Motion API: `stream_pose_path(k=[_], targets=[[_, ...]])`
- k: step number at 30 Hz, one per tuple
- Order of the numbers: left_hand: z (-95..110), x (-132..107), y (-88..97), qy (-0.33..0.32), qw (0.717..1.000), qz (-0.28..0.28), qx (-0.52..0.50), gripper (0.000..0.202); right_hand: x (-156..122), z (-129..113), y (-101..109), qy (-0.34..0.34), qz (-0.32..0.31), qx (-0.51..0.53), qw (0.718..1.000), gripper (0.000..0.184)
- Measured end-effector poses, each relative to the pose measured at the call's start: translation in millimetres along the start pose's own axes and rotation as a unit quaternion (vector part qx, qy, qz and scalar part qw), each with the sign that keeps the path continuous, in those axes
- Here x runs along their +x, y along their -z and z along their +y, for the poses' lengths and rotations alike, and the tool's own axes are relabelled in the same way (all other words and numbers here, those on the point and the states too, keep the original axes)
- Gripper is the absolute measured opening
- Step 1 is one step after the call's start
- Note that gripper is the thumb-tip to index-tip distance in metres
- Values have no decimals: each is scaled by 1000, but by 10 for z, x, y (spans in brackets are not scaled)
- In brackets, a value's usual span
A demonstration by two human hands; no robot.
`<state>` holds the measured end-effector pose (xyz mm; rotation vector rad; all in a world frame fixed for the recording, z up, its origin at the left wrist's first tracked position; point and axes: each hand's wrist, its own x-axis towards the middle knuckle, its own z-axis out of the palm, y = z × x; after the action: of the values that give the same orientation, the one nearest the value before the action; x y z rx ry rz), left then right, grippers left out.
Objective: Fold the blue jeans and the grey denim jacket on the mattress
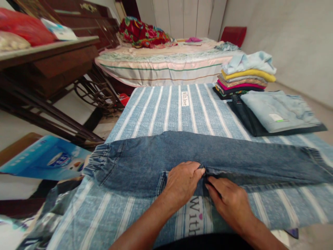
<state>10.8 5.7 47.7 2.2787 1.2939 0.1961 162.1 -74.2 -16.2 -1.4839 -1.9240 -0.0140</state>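
A pair of blue jeans [187,147] lies lengthwise across the striped tablecloth [153,114], its gathered elastic waist at the left and the leg ends at the right. My left hand [183,178] is closed on the near edge of the denim around the crotch, thumb and fingers pinching the fabric. Just right of it, my right hand [230,199] also pinches the denim at that edge. The two hands almost touch. Part of the near leg's fabric is bunched under my fingers, and its exact fold is hidden.
At the right stand a stack of folded clothes [243,78] and folded light jeans [281,111] on dark ones. Beyond the table is a bed [166,69] with a red floral blanket [145,33]. A treadle sewing table [52,59] and a blue box [49,158] flank the left.
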Motion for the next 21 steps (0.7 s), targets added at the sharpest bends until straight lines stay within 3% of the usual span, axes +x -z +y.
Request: stream_pose_path(k=[9,21], targets=[[-10,-18,-4,-13,1000,12,-14,29,98,-27,-134,44,77,-57,994,17],[-39,-85,-61,-26,998,40,-32,25,114,31,-172,22,71,56,996,12]])
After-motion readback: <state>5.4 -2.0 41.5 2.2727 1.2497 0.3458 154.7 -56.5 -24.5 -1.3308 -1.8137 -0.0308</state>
